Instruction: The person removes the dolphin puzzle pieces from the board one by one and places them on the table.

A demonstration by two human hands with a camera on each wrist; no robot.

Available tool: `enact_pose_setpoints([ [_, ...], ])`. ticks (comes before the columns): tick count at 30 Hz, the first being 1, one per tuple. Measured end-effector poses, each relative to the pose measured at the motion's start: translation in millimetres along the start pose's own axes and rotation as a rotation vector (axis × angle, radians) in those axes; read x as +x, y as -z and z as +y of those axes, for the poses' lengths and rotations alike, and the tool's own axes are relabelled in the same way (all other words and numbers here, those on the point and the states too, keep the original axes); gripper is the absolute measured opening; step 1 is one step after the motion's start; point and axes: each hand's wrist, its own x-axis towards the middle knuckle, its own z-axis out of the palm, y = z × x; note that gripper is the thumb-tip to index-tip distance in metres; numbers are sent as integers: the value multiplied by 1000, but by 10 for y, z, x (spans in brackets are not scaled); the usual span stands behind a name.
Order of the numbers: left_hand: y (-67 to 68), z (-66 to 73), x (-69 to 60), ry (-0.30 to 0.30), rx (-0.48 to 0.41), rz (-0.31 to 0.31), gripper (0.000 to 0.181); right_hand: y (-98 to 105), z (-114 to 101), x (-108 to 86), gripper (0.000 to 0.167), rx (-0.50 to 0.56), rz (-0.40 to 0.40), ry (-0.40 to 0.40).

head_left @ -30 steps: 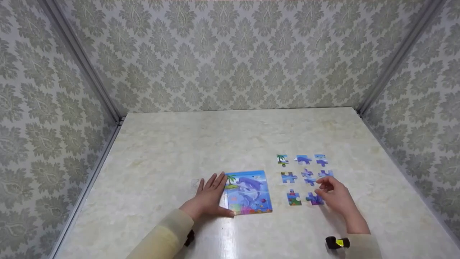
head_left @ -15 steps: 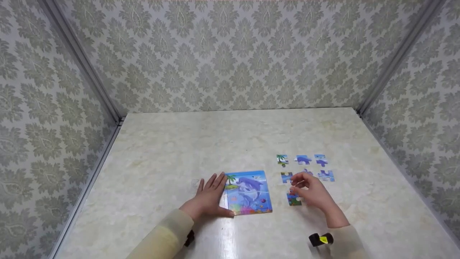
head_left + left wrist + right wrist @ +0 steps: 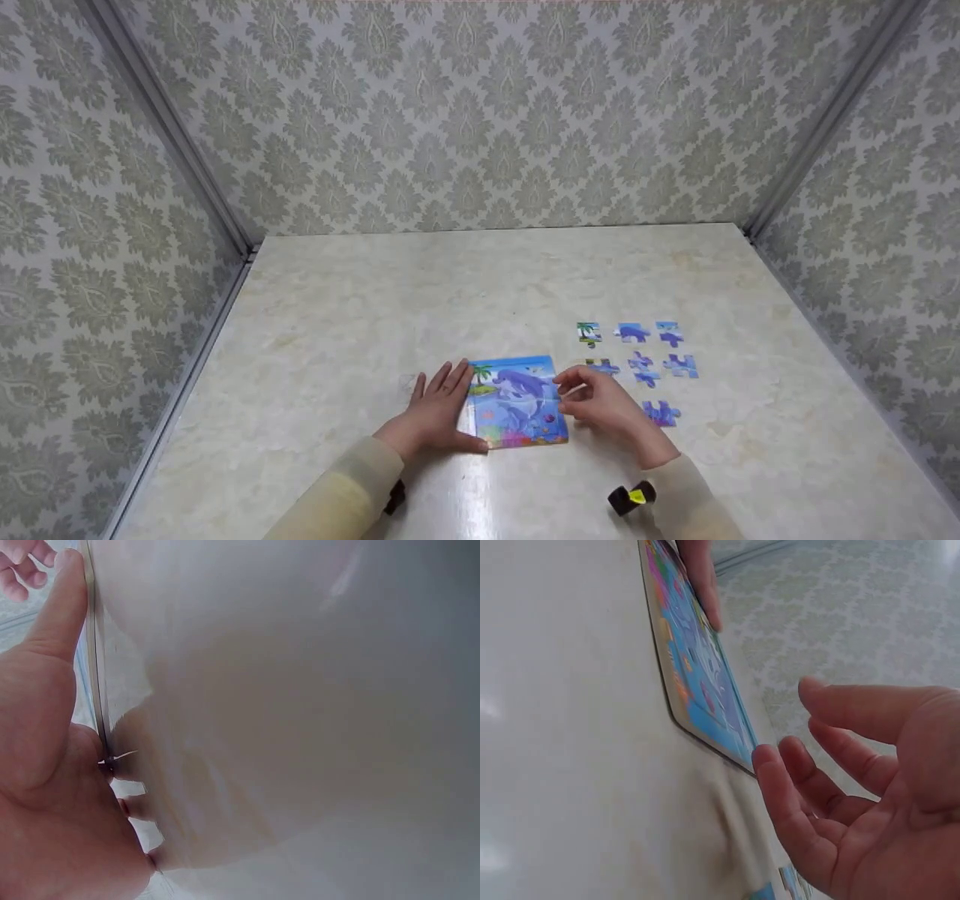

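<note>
A square puzzle board point(image 3: 519, 401) with a dolphin picture lies flat on the table. My left hand point(image 3: 431, 420) lies along its left side, fingers straight and spread, thumb point(image 3: 64, 611) at the near corner. Beside the board's right edge is my right hand point(image 3: 604, 405), its fingers bent loosely. In the right wrist view, thumb and fingertips of this hand point(image 3: 877, 780) stand apart, with no thing visible between them. To the right lie several loose jigsaw pieces, among them a palm tree piece point(image 3: 589, 331) and a purple piece point(image 3: 661, 414). The right hand and wrist hide part of that area.
A small transparent item point(image 3: 407, 384) lies left of the left hand. Patterned wall panels point(image 3: 480, 120) enclose the back and sides of the marbled table point(image 3: 337, 300). Black devices, one with a yellow mark point(image 3: 632, 496), sit at the wrists.
My right hand has moved left from the loose pieces to the board's right edge. The purple piece shows again, and the lower-left piece is now hidden. The left hand and board stay put.
</note>
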Motion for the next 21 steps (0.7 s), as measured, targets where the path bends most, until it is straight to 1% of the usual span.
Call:
enact_pose_setpoints([
  [3,3,2,4,-2,-7,6,128,-89,-15,30,37,-48,-26,-4],
  [8,12,5,11,10,-1,3,129,-204,-60,80,41,-216,-40,42],
  [13,12,5,14,16,2,-7,129,-281,-107,110,41,-348,-47,48],
  [19,9,1,26,19,9,-9,129,-317,-128,101,36,-391,-60,43],
  [21,10,-3,30,21,8,-11,129,-321,-116,95,37,-402,-59,56],
])
